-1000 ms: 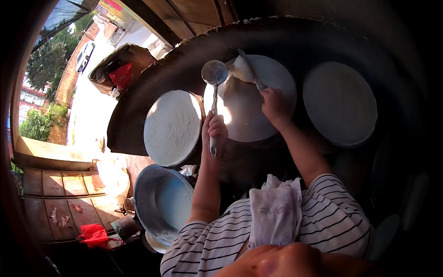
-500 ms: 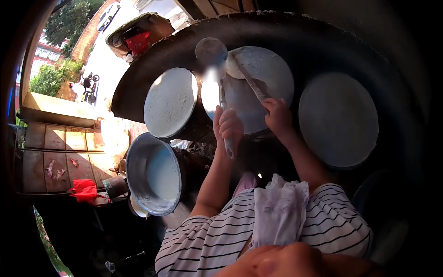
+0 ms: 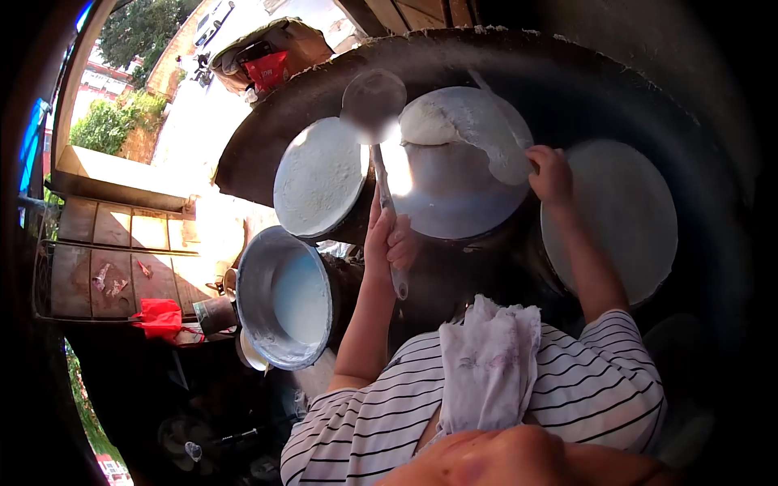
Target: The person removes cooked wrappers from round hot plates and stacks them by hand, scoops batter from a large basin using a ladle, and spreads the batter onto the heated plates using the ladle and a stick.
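My left hand [image 3: 389,243] is wrapped round the handle of a ladle [image 3: 374,101], whose round bowl is raised over the gap between the left and middle griddles. In my right hand [image 3: 551,174] is a thin flat scraper [image 3: 498,109], slanting up and left across the right part of the middle griddle [image 3: 442,206]. White batter [image 3: 429,123] covers the upper and right parts of that round plate, leaving its lower middle bare. To the left, another round griddle [image 3: 320,178] carries a full pale layer of batter.
A third round griddle [image 3: 612,219] lies at the right. Left of my left forearm stands a large metal pot [image 3: 243,300] with white liquid [image 3: 301,300]. A dark curved rim [image 3: 519,40] bounds the far side. A red cloth or bag [image 3: 160,317] hangs at the left.
My right hand and scraper have swept right across the middle griddle, and batter now reaches its right side. My left hand still holds the ladle, its bowl near the same place.
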A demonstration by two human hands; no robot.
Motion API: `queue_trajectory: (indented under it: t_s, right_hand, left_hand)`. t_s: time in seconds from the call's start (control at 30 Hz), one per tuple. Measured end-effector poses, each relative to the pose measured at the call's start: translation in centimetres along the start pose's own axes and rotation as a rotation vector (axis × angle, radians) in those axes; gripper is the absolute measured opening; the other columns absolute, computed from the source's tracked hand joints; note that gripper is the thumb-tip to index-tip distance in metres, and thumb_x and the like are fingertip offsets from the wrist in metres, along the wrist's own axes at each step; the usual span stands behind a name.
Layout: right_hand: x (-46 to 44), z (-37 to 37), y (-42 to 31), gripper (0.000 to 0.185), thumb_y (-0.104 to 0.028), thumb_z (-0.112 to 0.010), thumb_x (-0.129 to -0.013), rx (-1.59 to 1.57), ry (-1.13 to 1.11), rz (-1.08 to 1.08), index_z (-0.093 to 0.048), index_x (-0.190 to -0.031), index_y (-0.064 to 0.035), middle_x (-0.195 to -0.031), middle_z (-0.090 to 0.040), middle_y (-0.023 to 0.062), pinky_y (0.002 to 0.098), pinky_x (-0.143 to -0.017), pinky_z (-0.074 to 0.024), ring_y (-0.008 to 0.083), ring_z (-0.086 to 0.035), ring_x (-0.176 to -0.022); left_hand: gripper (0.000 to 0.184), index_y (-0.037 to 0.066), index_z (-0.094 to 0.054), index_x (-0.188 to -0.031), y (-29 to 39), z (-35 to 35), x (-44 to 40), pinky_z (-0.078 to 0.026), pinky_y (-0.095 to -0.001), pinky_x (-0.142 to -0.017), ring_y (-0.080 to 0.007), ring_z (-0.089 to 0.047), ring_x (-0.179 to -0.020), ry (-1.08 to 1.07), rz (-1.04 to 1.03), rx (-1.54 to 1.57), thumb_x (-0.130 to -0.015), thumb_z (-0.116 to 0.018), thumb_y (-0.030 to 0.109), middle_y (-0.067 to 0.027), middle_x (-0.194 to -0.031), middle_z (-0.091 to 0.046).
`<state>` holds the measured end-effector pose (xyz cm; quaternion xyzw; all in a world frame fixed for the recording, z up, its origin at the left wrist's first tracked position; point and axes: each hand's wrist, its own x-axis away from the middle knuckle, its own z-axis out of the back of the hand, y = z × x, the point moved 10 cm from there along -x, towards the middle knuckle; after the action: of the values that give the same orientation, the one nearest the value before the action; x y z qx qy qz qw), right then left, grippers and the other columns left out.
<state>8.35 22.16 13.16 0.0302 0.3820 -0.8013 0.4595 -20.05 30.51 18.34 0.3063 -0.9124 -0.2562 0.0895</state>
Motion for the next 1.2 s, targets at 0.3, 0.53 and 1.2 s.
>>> queue_trajectory:
  t_s: [0.3,0.53,1.2]
  right_hand:
    - [-1.0,-8.4,-6.4,0.026,0.003,-0.057,-0.063,-0.355,-0.339,0.274,-0.069,-0.086,-0.0047,-0.098,-0.067,0.008,0.0359,-0.083,-0.0465,0.0294,-0.06,-0.092]
    - [-6.3,-7.4,-1.5,0.033,0.003,-0.057,-0.062,-0.244,-0.327,0.343,-0.071,-0.09,-0.0048,-0.1,-0.068,0.009,0.0345,-0.082,-0.0475,0.0254,-0.062,-0.094]
    - [-4.4,-10.3,-2.7,0.039,0.005,-0.059,-0.056,-0.617,-1.034,0.271,-0.07,-0.093,-0.0003,-0.099,-0.069,0.0093,0.0276,-0.072,-0.0482,0.0176,-0.062,-0.086]
  left_hand:
    - [0.053,0.021,-0.03,-0.144,1.6,2.5,0.3,-0.029,-0.0195,-0.034,-0.0056,-0.031,-0.039,0.461,-0.096,-0.573,-0.095,-0.048,0.009,0.0031,-0.057,-0.035]
    - [0.064,0.018,-0.029,-0.145,-0.6,7.2,3.3,-0.032,-0.0207,-0.038,-0.0034,-0.039,-0.042,0.497,0.162,-1.034,-0.089,-0.059,0.012,0.0053,-0.058,-0.047]
    - [0.068,0.013,-0.027,-0.146,-4.2,7.6,13.2,-0.036,-0.0174,-0.049,-0.0018,-0.046,-0.057,0.367,0.175,-1.185,-0.087,-0.059,0.0,-0.0007,-0.108,-0.06]
